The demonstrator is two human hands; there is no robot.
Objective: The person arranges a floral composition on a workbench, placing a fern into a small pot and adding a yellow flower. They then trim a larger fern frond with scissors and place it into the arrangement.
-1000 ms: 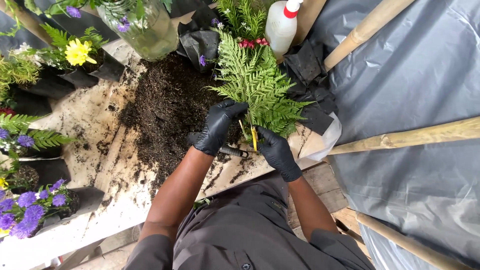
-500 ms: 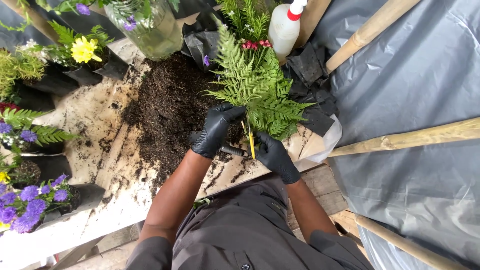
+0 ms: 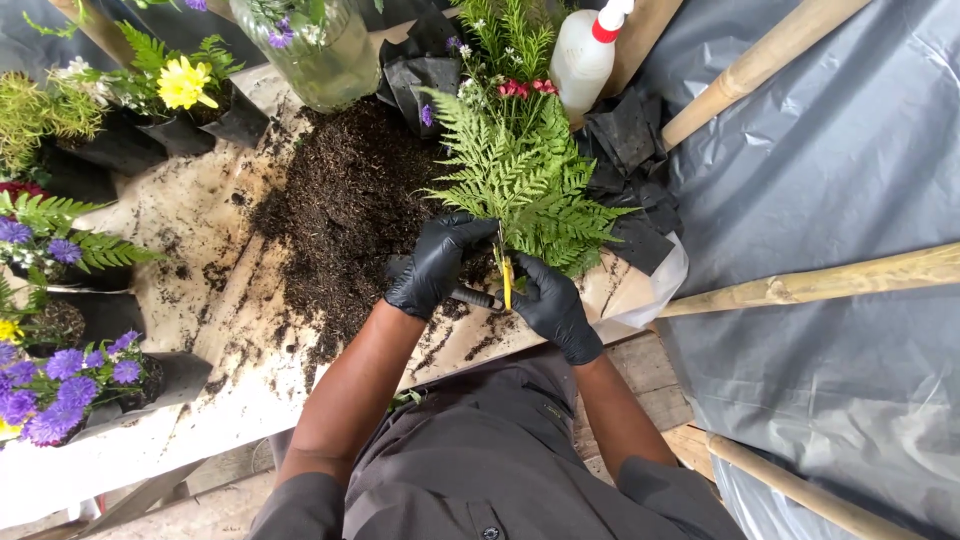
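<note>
Fern (image 3: pixel 520 180) sits at upper centre of frame, long axis near vertical, fronds fanning up, base pointing down. Left hand (image 3: pixel 435 265), gloved, is curled around that base. Right hand (image 3: pixel 550 305) grips yellow-handled snips (image 3: pixel 506 280), pointing up. Soil pile (image 3: pixel 345 210) lies left.

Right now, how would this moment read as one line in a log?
left hand: gripping fern base | right hand: holding yellow-handled tool at the stems | soil pile: spread on table | spray bottle: upright behind
</note>
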